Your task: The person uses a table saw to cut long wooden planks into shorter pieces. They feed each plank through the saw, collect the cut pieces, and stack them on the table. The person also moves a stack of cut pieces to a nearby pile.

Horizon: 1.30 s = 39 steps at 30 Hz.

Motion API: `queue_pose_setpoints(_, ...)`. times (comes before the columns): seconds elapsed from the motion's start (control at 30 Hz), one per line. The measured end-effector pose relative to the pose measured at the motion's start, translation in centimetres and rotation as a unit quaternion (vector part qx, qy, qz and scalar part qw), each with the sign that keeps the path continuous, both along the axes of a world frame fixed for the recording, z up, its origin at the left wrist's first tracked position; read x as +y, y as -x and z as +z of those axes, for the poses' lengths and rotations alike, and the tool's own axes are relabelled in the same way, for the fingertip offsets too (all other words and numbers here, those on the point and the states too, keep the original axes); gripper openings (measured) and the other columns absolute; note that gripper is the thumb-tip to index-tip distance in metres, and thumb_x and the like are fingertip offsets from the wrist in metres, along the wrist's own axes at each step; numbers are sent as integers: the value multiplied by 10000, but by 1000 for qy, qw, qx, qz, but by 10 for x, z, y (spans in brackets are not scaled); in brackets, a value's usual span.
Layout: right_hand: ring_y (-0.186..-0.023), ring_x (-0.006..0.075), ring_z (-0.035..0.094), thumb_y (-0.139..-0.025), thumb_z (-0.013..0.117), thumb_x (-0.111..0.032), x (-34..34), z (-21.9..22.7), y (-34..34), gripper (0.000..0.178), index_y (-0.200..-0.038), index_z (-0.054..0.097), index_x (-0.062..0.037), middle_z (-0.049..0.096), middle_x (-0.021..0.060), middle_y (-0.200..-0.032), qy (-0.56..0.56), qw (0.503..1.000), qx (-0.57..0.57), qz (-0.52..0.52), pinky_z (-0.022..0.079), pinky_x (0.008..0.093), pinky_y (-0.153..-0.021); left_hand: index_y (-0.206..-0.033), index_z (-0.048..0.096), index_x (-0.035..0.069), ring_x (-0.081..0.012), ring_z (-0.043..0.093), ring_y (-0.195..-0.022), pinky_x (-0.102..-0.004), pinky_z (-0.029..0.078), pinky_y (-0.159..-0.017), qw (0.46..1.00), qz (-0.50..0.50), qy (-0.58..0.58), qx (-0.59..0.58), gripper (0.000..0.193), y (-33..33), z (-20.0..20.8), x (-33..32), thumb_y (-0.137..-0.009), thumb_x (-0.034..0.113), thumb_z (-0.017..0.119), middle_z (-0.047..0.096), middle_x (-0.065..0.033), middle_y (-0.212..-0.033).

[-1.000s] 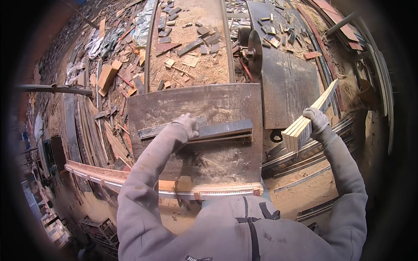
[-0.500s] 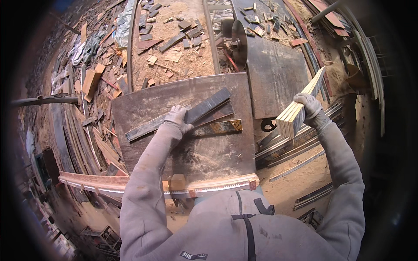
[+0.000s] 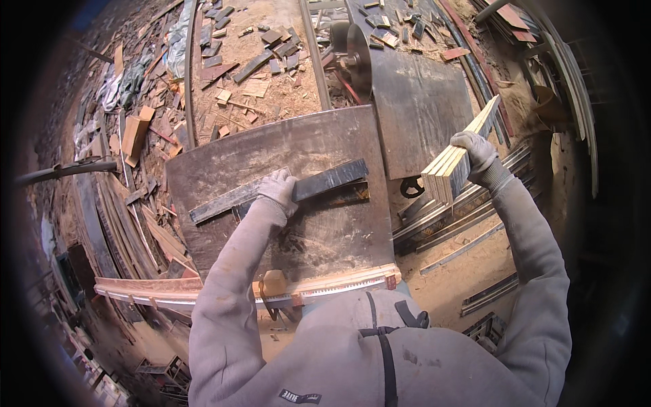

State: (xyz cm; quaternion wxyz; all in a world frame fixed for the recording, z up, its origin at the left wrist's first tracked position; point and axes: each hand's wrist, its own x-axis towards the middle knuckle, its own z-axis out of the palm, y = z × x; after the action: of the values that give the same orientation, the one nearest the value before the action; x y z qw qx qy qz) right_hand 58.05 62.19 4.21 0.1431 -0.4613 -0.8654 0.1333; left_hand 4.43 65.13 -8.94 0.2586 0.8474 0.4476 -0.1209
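The gloved left hand [image 3: 278, 188] lies over the strips on the brown tabletop [image 3: 325, 237], covering part of them; whether its fingers close on one or only press, I cannot tell. A weathered grey strip [image 3: 224, 201] slants out to its left, a dark strip [image 3: 332, 178] runs to its right, and another strip [image 3: 357, 195] shows along the dark one's lower edge. The gloved right hand [image 3: 477, 150] is clamped around a stack of plywood strips [image 3: 447, 165] — pale layered edges upward — beyond the tabletop's right edge. A circular saw blade [image 3: 359, 62] stands at the far side, beside a steel plate [image 3: 424, 115]. A wooden rail with a white scale [image 3: 346, 284] borders the near edge.
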Motion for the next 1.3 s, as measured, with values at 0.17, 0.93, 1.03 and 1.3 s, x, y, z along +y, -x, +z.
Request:
queue_pose_setpoints(0.17, -1055, 376, 665, -630, 790, -38, 2, 1, 1, 562, -1154, 594, -91, 660, 140, -1101, 19, 999, -13, -45, 540, 427, -936, -1337, 549, 162, -376, 512, -1292, -487, 488, -1027, 999, -1, -48, 9, 731, -1, -6, -26, -679, 215, 862, 564, -124, -1316)
queue_pose_setpoints(0.93, -1052, 367, 669, -693, 841, -138, -12, 1, -15, 547, -1171, 579, -90, 657, 137, -1100, 2, 1000, 5, -24, 537, 423, -951, -1215, 582, 96, -388, 623, -1038, -472, 554, -865, 971, -3, -191, -144, 483, 88, 40, 44, -755, 28, 711, 633, -137, -1093)
queue_pose_setpoints(1.03, -1054, 362, 671, -695, 846, -122, -12, 2, -14, 552, -1175, 576, -85, 658, 138, -1098, 6, 1000, 5, -27, 537, 422, -954, -1236, 580, 111, -384, 606, -1084, -476, 544, -910, 981, -1, -164, -102, 499, 124, 36, 45, -759, 66, 717, 611, -144, -1132)
queue_pose_setpoints(1.3, -1068, 349, 676, -707, 848, -113, -4, 8, -10, 561, -1197, 578, -95, 663, 135, -1112, 20, 999, -3, -36, 541, 413, -955, -1328, 557, 150, -366, 591, -1215, -487, 511, -1017, 992, 39, -116, 4, 637, 187, -26, 16, -733, 149, 786, 619, -126, -1254)
